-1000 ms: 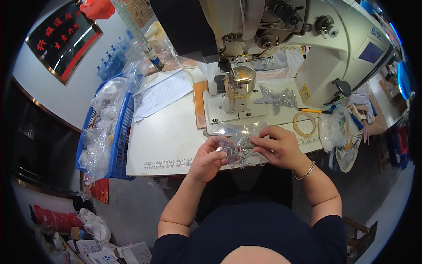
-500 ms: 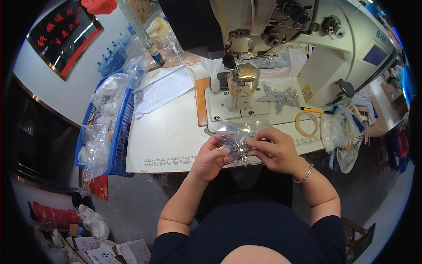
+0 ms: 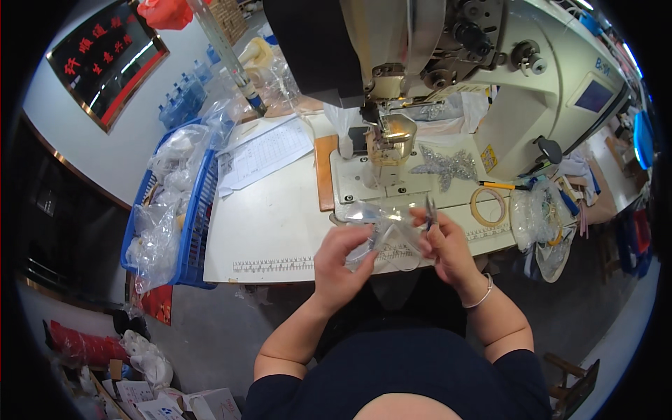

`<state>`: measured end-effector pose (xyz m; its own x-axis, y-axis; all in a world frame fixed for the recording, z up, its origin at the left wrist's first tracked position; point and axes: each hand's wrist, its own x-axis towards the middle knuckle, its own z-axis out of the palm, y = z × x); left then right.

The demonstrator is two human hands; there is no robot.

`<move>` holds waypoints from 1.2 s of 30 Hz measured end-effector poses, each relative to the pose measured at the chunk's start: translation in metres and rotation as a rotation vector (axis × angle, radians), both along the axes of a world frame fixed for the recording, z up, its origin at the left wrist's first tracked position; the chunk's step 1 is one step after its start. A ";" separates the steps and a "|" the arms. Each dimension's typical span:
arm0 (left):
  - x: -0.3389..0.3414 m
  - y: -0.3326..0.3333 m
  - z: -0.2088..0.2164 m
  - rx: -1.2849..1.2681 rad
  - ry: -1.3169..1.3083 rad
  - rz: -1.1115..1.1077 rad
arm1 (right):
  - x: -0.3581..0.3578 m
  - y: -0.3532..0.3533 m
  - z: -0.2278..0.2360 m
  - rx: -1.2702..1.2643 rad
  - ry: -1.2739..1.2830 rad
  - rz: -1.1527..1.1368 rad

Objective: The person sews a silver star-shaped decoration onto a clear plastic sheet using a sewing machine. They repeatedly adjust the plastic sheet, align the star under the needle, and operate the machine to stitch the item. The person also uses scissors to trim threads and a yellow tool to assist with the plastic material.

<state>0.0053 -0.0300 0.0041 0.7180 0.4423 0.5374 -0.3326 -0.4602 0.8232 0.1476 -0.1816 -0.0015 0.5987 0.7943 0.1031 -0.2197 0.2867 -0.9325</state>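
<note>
My left hand (image 3: 341, 260) and my right hand (image 3: 444, 243) both grip a clear crinkled plastic bag (image 3: 381, 227) just above the front edge of the white sewing table (image 3: 273, 224). My right hand also holds a small dark snipping tool (image 3: 429, 211) that sticks up between its fingers. What lies inside the bag cannot be made out. A silver beaded appliqué (image 3: 446, 166) rests on the sewing machine's bed, beyond my hands.
A large white industrial sewing machine (image 3: 448, 63) fills the back. A blue basket (image 3: 187, 210) of bagged pieces stands at the table's left, with a printed sheet (image 3: 262, 150) beside it. A tape ring (image 3: 488, 206) and more plastic bags (image 3: 535, 217) lie at the right.
Both hands have lifted the plastic bag slightly and drawn apart, spreading it. The snipping tool now points upward in my right hand.
</note>
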 end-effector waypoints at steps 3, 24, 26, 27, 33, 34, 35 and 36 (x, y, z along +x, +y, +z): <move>0.004 -0.004 -0.001 0.671 -0.090 0.088 | -0.009 0.010 0.000 0.029 0.436 0.154; -0.002 0.000 -0.015 -0.072 -0.097 0.043 | -0.020 -0.012 -0.014 -0.252 0.361 0.054; -0.001 0.005 -0.013 0.024 -0.086 0.068 | -0.020 -0.033 -0.034 -0.290 -0.124 -0.084; -0.002 0.006 -0.013 0.071 -0.075 0.080 | -0.021 -0.032 -0.027 -0.215 -0.409 -0.219; -0.004 -0.007 0.002 0.186 -0.024 0.090 | -0.017 -0.009 0.018 -0.086 -1.329 -0.579; -0.005 -0.008 0.003 0.189 -0.025 0.083 | -0.017 -0.006 0.019 -0.094 -1.343 -0.574; -0.005 -0.008 0.003 0.193 -0.027 0.076 | -0.016 -0.005 0.020 -0.089 -1.357 -0.556; -0.006 -0.008 0.003 0.192 -0.026 0.073 | -0.015 -0.004 0.021 -0.087 -1.370 -0.532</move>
